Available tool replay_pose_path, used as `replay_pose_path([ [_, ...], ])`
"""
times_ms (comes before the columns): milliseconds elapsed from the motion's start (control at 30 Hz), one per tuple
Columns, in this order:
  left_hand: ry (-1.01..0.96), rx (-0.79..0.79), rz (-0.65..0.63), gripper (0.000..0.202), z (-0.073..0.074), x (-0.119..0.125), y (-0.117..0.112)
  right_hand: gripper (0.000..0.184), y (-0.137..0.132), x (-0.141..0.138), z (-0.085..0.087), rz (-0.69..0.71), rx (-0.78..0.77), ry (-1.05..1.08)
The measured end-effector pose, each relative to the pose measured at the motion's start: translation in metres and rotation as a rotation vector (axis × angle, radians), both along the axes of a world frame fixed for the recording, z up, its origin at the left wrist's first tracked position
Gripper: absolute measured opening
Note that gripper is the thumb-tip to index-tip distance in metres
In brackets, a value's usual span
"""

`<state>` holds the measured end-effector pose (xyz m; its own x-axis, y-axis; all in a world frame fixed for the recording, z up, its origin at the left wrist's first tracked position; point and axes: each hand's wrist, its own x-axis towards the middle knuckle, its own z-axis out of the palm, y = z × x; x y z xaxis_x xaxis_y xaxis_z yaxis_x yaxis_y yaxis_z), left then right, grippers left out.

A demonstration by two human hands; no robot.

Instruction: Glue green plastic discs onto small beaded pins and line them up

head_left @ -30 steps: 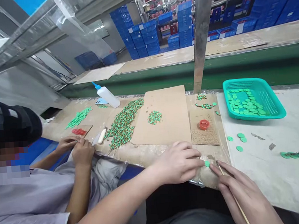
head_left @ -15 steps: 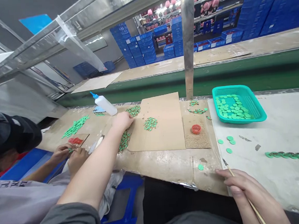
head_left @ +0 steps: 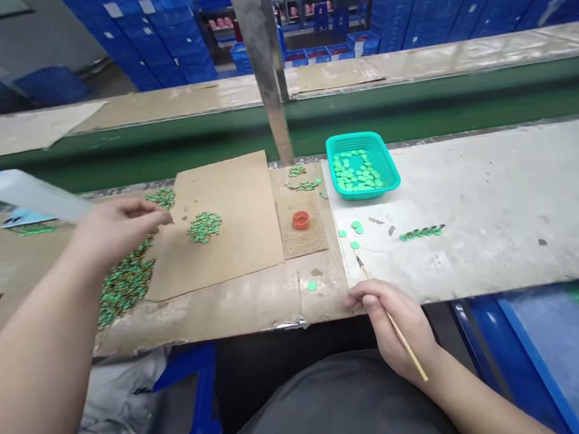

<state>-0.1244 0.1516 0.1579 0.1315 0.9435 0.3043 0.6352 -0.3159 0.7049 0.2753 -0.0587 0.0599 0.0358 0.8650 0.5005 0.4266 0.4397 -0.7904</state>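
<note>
My left hand (head_left: 114, 225) hovers over the left edge of a cardboard sheet (head_left: 231, 235), its fingers pinched together near a long heap of small green-and-brown pieces (head_left: 124, 283); what it pinches is too small to name. My right hand (head_left: 395, 322) rests at the bench's front edge, closed on a thin wooden brush (head_left: 387, 313) whose tip points up toward loose green discs (head_left: 353, 232). One green disc (head_left: 311, 285) lies just left of that hand. A small pile of painted pieces (head_left: 204, 226) sits on the cardboard.
A teal basket (head_left: 386, 169) of green discs stands behind. A small red cap (head_left: 300, 219) sits on a rough brown mat. A row of discs (head_left: 421, 233) lies right. A white squeeze bottle (head_left: 27, 192) lies at left. A metal post (head_left: 265, 72) rises behind; blue crates beyond.
The view has swung right, so the co-worker at left is out of sight. My left hand drew back from the heap with fingers pinched. My right hand stays at the edge with the brush.
</note>
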Motion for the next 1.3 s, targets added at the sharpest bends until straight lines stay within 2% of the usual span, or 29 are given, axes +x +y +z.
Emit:
replay_pose_path([
  [67, -0.156, -0.156, -0.014, 0.054, -0.011, 0.028, -0.035, 0.019, 0.000, -0.003, 0.004, 0.023, -0.135, 0.121],
  [167, -0.385, -0.365, -0.035, 0.071, -0.038, 0.083, -0.104, 0.018, 0.006, -0.016, 0.018, 0.167, -0.409, 0.358],
  [233, -0.512, -0.450, -0.039, 0.066, -0.051, 0.116, -0.141, 0.022, 0.012, -0.026, 0.029, 0.277, -0.551, 0.527],
  [333, -0.663, -0.501, -0.036, 0.064, -0.055, 0.148, -0.168, 0.025, 0.018, -0.038, 0.041, 0.350, -0.645, 0.691],
  [433, -0.729, -0.504, -0.053, 0.061, -0.053, 0.158, -0.170, 0.028, 0.019, -0.043, 0.046, 0.350, -0.669, 0.743],
  [533, -0.712, -0.462, -0.085, 0.057, -0.055, 0.158, -0.169, 0.028, 0.017, -0.044, 0.046, 0.361, -0.635, 0.707],
  [633, -0.649, -0.399, -0.096, 0.053, -0.061, 0.152, -0.169, 0.023, 0.014, -0.038, 0.040, 0.347, -0.608, 0.609],
  [700, -0.589, -0.342, -0.081, 0.048, -0.066, 0.145, -0.165, 0.013, 0.014, -0.026, 0.034, 0.303, -0.504, 0.448],
  [800, -0.456, -0.260, -0.071, 0.033, -0.072, 0.133, -0.148, 0.053, 0.016, 0.001, 0.026, 0.232, -0.274, 0.089],
  [833, -0.405, -0.243, -0.089, 0.028, -0.074, 0.130, -0.141, 0.062, 0.017, 0.009, 0.025, 0.220, -0.251, 0.000],
  [900, -0.313, -0.226, -0.157, 0.022, -0.079, 0.126, -0.126, 0.061, 0.020, 0.021, 0.022, 0.199, -0.250, -0.082],
  [1000, -0.226, -0.221, -0.261, 0.018, -0.086, 0.126, -0.110, 0.042, 0.026, 0.024, 0.018, 0.184, -0.216, -0.060],
  [1133, -0.119, -0.143, -0.306, 0.015, -0.094, 0.127, -0.104, 0.020, 0.035, 0.010, 0.012, 0.146, -0.142, 0.089],
  [1300, -0.065, -0.048, -0.327, 0.013, -0.096, 0.130, -0.107, 0.031, 0.038, -0.002, 0.004, 0.066, -0.162, 0.171],
])
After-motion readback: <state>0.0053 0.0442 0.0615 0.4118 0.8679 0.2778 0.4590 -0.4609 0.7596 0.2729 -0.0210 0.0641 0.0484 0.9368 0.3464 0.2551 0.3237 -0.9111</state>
